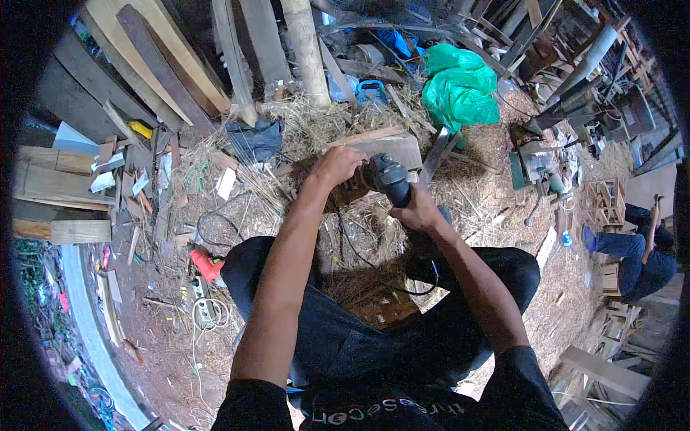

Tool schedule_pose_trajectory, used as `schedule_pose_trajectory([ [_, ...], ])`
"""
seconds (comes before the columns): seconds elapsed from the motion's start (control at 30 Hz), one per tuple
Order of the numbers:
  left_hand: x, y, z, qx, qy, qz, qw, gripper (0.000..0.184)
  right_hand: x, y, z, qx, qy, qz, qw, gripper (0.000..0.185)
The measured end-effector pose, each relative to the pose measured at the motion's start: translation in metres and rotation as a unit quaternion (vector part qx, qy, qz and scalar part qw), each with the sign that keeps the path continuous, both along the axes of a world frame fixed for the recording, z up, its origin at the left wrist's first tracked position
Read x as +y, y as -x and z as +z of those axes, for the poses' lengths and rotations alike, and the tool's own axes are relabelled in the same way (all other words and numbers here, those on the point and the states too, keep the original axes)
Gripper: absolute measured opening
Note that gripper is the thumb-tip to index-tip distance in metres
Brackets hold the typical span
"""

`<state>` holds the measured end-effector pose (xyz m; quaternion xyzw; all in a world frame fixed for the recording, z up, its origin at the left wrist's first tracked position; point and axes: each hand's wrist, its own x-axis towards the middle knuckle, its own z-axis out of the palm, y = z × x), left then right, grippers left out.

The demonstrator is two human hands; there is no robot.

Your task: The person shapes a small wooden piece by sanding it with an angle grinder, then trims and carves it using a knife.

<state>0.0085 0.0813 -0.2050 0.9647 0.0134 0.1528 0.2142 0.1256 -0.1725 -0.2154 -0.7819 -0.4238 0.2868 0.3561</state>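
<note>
My right hand (420,210) is wrapped round the body of a dark angle grinder (390,179), whose head points up and to the left. My left hand (336,165) is closed at the left side of the grinder head, by the near edge of a wooden piece (392,149). What its fingers hold is too small to make out. The grinder's disc is hidden from view. From the tool's rear a black cable (417,292) loops down between my knees.
A green plastic bag (460,90) lies beyond the wood. Planks (154,65) lean at the back left. A red tool (206,265) and a power strip (205,307) are by my left knee. Another person (640,248) sits at the far right, near a machine (539,169).
</note>
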Motion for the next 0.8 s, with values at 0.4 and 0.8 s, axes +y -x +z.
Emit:
schedule_pose_trajectory([
  [0.4, -0.010, -0.006, 0.017, 0.123, 0.011, 0.015, 0.992, 0.025, -0.001, 0.004, 0.048, 0.007, 0.112, -0.012, 0.994, 0.072],
  [0.8, -0.004, 0.001, 0.004, 0.061, 0.055, -0.015, 0.996, 0.025, -0.002, 0.006, 0.034, 0.004, 0.073, -0.046, 0.996, 0.058],
])
